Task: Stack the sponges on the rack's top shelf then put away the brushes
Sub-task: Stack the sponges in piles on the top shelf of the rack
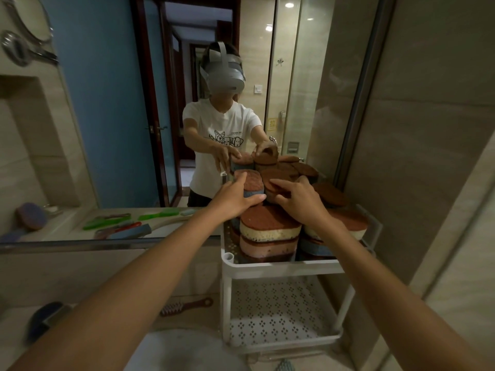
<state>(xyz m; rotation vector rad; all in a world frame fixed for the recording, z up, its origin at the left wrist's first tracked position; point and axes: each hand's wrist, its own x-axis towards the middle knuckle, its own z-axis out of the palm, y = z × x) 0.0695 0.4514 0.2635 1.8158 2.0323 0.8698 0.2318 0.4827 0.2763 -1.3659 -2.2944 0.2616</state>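
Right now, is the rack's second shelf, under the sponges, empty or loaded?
Empty: the second shelf shows only its bare perforated floor; the sponges sit stacked on the top shelf.

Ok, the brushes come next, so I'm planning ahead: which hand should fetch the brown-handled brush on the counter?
Left, probably. The brown-handled brush lies on the counter left of the rack, on the left hand's side; the right hand, over the sponges, would have to cross.

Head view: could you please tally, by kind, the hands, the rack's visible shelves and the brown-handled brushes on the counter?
Hands: 2, left hand, and right hand pinching a brown sponge
Rack shelves: 2, top shelf and lower shelf
Brown-handled brush: 1
Total: 5
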